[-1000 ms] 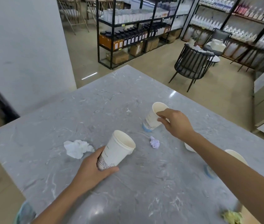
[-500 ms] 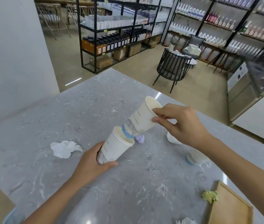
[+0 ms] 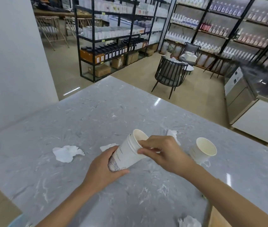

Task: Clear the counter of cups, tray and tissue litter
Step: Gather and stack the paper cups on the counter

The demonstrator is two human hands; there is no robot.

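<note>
Over the grey desk (image 3: 97,112) we hold the nested cups (image 3: 126,154) tilted, mouth up-right: left hand (image 3: 103,167) wraps the base, right hand (image 3: 162,153) fingers pinch the rim. A lone cup (image 3: 202,151) stands just right, nearer that hand.

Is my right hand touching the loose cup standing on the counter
Apart. The head view shows the right hand pinching the rim of the stacked cups, with bare counter between it and the loose cup.

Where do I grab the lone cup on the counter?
Probably pinch the cup at its rim from above: it stands upright, mouth open and empty, with free counter around it. The right hand is nearest, though it pinches the stacked cups.
</note>
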